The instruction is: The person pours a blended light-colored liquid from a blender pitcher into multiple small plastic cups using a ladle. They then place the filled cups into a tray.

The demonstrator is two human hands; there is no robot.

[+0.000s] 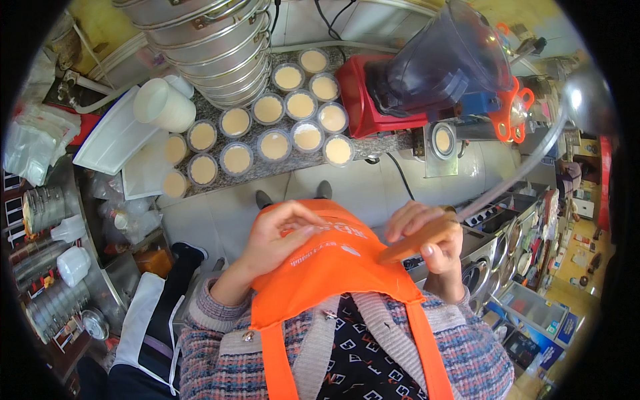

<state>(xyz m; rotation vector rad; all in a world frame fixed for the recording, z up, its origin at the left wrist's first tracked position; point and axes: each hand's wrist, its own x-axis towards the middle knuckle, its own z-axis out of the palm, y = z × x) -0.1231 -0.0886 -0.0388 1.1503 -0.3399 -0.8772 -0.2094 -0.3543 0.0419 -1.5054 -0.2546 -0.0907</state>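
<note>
My right hand (435, 240) grips the orange-brown handle of a long metal ladle (520, 172). Its shaft runs up to the right and ends in a rounded, blurred metal bowl. In front of my orange apron (330, 260), my left hand (280, 235) is bent with thumb and fingers apart, and I see nothing in it. Ahead of me, several clear plastic cups of pale cream-coloured filling (274, 145) stand on a speckled stone counter (310, 165). Another filled cup (442, 141) sits in the round opening of a metal plate, right of the counter.
A tall stack of metal steamer trays (215, 55) stands behind the cups. Right of them is a red-based blender (370, 95) with a dark jug. Stacked white cups (165, 105) and a white tray (117, 135) lie left. Another person's leg (175, 285) is close by my left side.
</note>
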